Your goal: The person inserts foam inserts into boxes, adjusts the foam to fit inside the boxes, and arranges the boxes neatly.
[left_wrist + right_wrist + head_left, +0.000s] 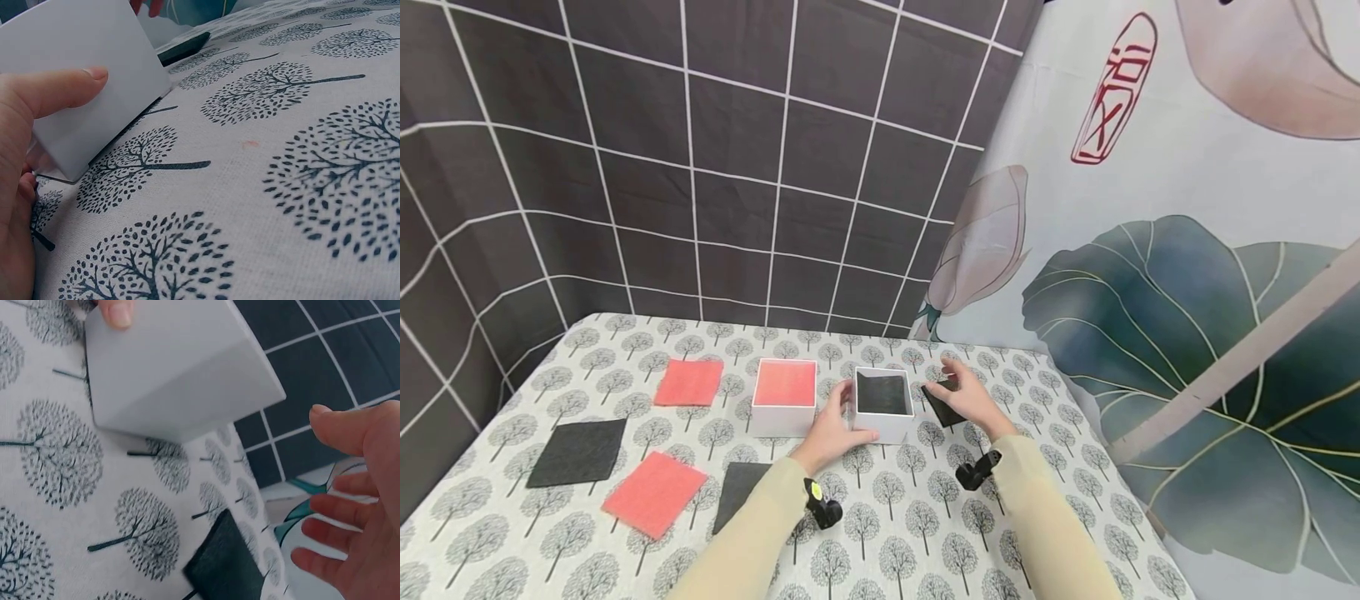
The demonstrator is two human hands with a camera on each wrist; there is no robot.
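Observation:
My left hand [833, 430] holds a square white box [883, 429] at its left side, with the thumb across the front wall. Inside that box lies a black cloth [882, 395]. In the left wrist view the thumb [69, 94] presses on the box's white wall [94, 44]. Just right of the box, my right hand [973, 402] hovers over a black cloth square [942, 408] on the table. Its fingers are spread and loosely bent, with nothing between them, as the right wrist view shows the hand [369, 494] apart from both box and cloth [226, 562].
A second white box [782, 422] with red cloth [786, 383] inside stands to the left. Farther left lie red squares [688, 383] and black squares [577, 452]; my left sleeve [745, 533] partly covers one black square [736, 487]. A grid-patterned curtain [730, 167] hangs behind the table.

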